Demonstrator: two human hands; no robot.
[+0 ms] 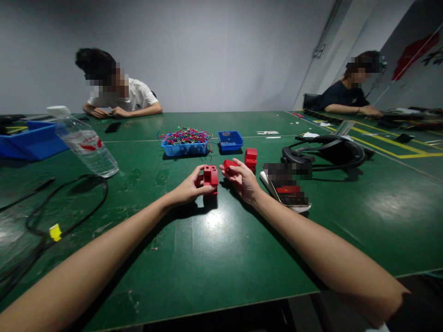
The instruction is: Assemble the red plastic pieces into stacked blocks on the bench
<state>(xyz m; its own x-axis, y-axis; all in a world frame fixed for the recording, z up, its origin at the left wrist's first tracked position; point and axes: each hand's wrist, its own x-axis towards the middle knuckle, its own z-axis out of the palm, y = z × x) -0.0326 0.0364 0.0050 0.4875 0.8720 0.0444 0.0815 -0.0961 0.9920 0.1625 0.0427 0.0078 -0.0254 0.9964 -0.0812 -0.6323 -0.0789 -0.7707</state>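
My left hand (192, 184) is closed round a red block with holes in its top (211, 176), thumb across its near side, just over the table. To its right, my right hand (242, 180) holds a smaller red piece (230, 165) between thumb and fingers, palm partly turned up. The two red parts are apart. Behind my right hand another red block (251, 158) stands upright on the table. What kind of parts these are, I cannot make out.
Beyond my hands sit a blue tray heaped with coloured wires (186, 148) and a small blue tray (230, 141). A phone (289, 191) and a black headset (323, 154) lie right. Left are a water bottle (88, 145) and black cable (104, 189). Two people sit across the table.
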